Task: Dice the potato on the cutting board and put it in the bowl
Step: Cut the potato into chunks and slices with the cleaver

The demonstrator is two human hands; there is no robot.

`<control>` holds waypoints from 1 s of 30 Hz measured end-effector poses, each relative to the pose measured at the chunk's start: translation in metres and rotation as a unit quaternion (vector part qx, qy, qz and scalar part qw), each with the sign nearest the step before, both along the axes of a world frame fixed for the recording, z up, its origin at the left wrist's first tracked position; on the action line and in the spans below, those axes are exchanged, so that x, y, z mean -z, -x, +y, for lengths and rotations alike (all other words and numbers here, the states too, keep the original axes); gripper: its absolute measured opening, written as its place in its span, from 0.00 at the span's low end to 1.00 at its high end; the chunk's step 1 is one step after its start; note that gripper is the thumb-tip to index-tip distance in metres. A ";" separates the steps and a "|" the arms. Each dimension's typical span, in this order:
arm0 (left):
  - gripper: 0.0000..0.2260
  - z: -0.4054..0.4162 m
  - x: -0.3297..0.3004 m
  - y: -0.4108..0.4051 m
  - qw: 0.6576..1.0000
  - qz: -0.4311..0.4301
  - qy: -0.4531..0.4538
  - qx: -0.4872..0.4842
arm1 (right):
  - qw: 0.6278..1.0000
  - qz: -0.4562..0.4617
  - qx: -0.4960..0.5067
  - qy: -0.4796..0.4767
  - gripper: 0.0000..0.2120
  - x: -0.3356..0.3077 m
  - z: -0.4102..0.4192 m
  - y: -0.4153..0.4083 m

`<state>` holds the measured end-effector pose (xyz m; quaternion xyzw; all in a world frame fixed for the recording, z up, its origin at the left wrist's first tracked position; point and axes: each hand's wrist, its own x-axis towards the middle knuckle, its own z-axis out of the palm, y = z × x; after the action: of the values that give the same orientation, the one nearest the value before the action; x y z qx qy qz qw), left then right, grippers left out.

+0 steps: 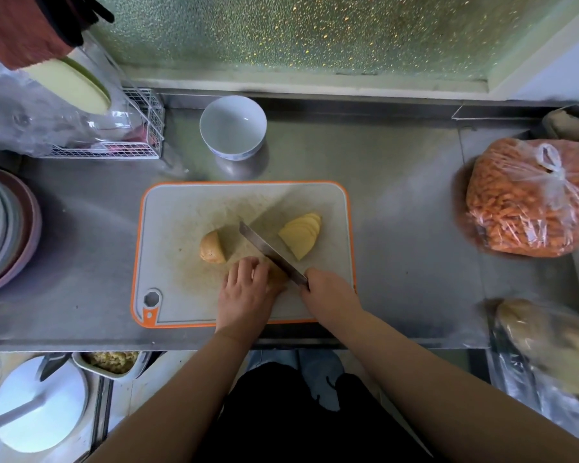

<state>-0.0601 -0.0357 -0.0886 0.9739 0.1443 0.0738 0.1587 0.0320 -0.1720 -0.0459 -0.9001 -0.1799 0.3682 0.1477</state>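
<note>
A white cutting board with an orange rim (181, 212) lies on the steel counter. On it sits an unpeeled potato piece (212, 247) at the left and a fanned stack of pale potato slices (300, 237) at the right. My left hand (246, 289) holds down another potato piece (278, 279), mostly hidden under my fingers. My right hand (328, 292) grips the handle of a knife (269, 253), whose blade lies beside that piece. An empty white bowl (233, 127) stands behind the board.
A wire rack with plastic wrap (114, 142) and stacked plates (4, 228) stand at the left. A plastic bag of orange shreds (528, 198) lies at the right, another bag (548, 345) nearer the counter's front right edge.
</note>
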 end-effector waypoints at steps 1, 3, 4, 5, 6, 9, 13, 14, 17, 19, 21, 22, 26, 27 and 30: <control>0.10 0.000 0.001 -0.001 1.000 -0.019 0.007 0.013 | 1.000 -0.002 0.000 0.003 0.06 0.001 0.000 0.001; 0.07 -0.001 0.004 -0.002 0.998 -0.034 0.031 0.033 | 1.000 -0.007 0.003 0.010 0.07 0.002 0.000 0.003; 0.07 0.000 0.007 -0.001 0.998 -0.029 0.040 0.039 | 1.000 -0.008 0.004 0.013 0.08 0.002 0.001 0.004; 0.07 0.001 0.009 -0.001 0.998 -0.026 0.044 0.042 | 1.000 -0.009 0.005 0.013 0.07 0.002 0.001 0.004; 0.07 0.002 0.011 -0.001 0.998 -0.025 0.044 0.042 | 1.000 -0.012 0.005 0.013 0.07 0.001 0.001 0.005; 0.06 0.006 0.013 -0.001 0.997 -0.028 0.055 0.041 | 0.999 -0.051 -0.003 0.009 0.08 -0.006 0.000 0.009; 0.09 0.008 0.014 -0.004 0.996 -0.029 0.082 0.031 | 0.995 -0.092 -0.042 0.007 0.08 -0.026 0.003 0.019; 0.10 0.008 0.014 -0.005 0.995 -0.030 0.089 0.027 | 0.994 -0.092 -0.052 0.015 0.08 -0.030 0.005 0.021; 0.12 0.009 0.014 -0.007 0.995 -0.027 0.099 0.022 | 0.995 -0.080 -0.058 0.033 0.06 -0.037 0.008 0.023; 0.14 0.010 0.017 -0.007 0.994 -0.020 0.105 0.028 | 0.994 -0.069 -0.067 0.046 0.06 -0.038 0.009 0.022; 0.14 0.009 0.021 -0.005 0.995 -0.011 0.099 0.032 | 0.993 -0.062 -0.074 0.061 0.06 -0.037 0.011 0.021; 0.14 0.008 0.022 -0.004 0.995 -0.008 0.097 0.030 | 0.993 -0.060 -0.074 0.065 0.07 -0.037 0.011 0.021; 0.14 0.004 0.019 0.000 0.994 -0.020 0.108 0.016 | 0.993 -0.072 -0.076 0.048 0.06 -0.036 0.005 0.022; 0.12 0.004 0.018 0.000 0.994 -0.025 0.102 0.016 | 0.994 -0.084 -0.068 0.036 0.06 -0.035 0.003 0.021; 0.17 0.005 0.013 -0.001 0.995 -0.004 0.092 -0.031 | 0.994 -0.112 -0.016 0.009 0.07 -0.029 -0.001 0.011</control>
<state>-0.0587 -0.0309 -0.1017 0.9499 0.1800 0.0694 0.2459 0.0208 -0.1734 -0.0170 -0.9340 -0.2062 0.2690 0.1126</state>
